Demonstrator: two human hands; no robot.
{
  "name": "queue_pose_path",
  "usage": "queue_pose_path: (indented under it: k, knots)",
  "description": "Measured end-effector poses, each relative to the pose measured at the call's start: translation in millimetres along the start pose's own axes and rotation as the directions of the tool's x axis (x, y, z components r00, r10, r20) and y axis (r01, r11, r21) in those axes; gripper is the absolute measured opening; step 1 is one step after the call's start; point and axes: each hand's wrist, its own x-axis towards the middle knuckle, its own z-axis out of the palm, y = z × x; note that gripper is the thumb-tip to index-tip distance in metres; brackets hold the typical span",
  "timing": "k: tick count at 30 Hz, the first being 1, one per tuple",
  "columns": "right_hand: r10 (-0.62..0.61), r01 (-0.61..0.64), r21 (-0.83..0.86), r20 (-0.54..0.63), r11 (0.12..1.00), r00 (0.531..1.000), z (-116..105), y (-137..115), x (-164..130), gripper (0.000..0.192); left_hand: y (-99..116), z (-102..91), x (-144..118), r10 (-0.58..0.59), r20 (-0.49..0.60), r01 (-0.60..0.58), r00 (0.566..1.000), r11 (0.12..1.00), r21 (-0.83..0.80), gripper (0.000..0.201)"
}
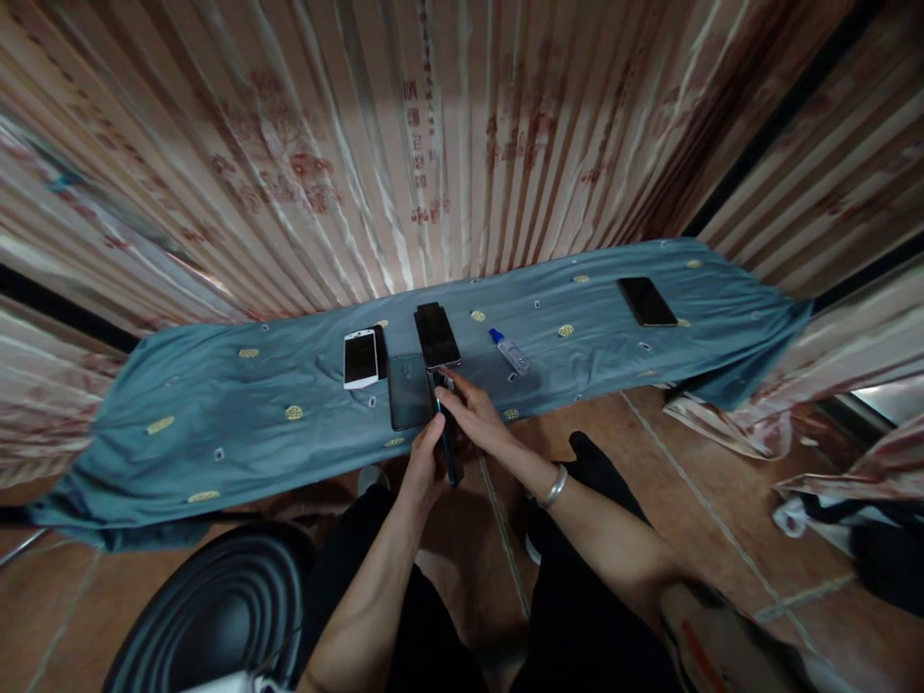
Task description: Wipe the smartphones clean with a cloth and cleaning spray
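Note:
Both of my hands are on a dark phone (449, 450), held nearly edge-on at the front edge of the cloth. My left hand (424, 460) grips its side, thumb on top. My right hand (473, 412) closes on its upper end; part of the phone is hidden by the fingers. Just beyond lies a black phone (437, 334), screen up. A dark grey phone (408, 397) rests to the left of the held one, seemingly back side up. Farther left, a white-framed phone (360, 358) partly overlaps another dark phone (380, 351). A small clear bottle with a blue cap (509, 351) lies to the right.
The narrow table is draped in a blue-green patterned cloth (238, 414). Another black phone (648, 301) lies toward its right end. Behind the table hangs a pleated curtain (346, 144). A black ribbed round stool (223, 616) stands at lower left on the tiled floor (693, 510).

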Motion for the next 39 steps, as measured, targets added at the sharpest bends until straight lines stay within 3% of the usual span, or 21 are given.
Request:
queue_pose_path:
  k: [5, 10, 14, 22, 32, 39]
  knots:
    - [-0.149, 0.159, -0.126, 0.087, 0.979, 0.985, 6.4, -4.1, -8.8, 0.059, 5.9, 2.3, -0.5, 0.011, 0.017, -0.009, 1.000, 0.997, -0.079, 0.049]
    - [-0.280, 0.316, -0.194, 0.193, 0.929, 0.940, 9.6, -15.8, -21.3, 0.058, 9.6, 0.9, 2.5, 0.077, -0.060, -0.080, 0.995, 0.995, -0.053, 0.051]
    - [-0.350, 0.405, -0.242, 0.240, 0.882, 0.906, 9.3, -23.5, -26.1, 0.058, 11.0, 5.2, 5.1, 0.100, -0.017, -0.101, 0.995, 0.991, -0.082, 0.055]
    - [-0.348, 0.394, -0.295, 0.196, 0.871, 0.917, -2.3, -27.9, -19.8, 0.055, 5.3, 18.3, -3.2, 0.096, 0.041, -0.091, 0.995, 0.990, -0.111, 0.053]
    - [-0.235, 0.268, -0.282, 0.145, 0.921, 0.961, 1.5, -6.4, -9.3, 0.056, 22.7, 11.8, -9.5, -0.007, -0.075, -0.010, 0.997, 0.975, -0.224, 0.042]
    - [-0.313, 0.335, -0.286, 0.122, 0.898, 0.942, 3.3, -12.3, -5.5, 0.053, 15.2, 24.4, -8.3, -0.098, -0.106, 0.049, 0.990, 0.921, -0.387, 0.036]
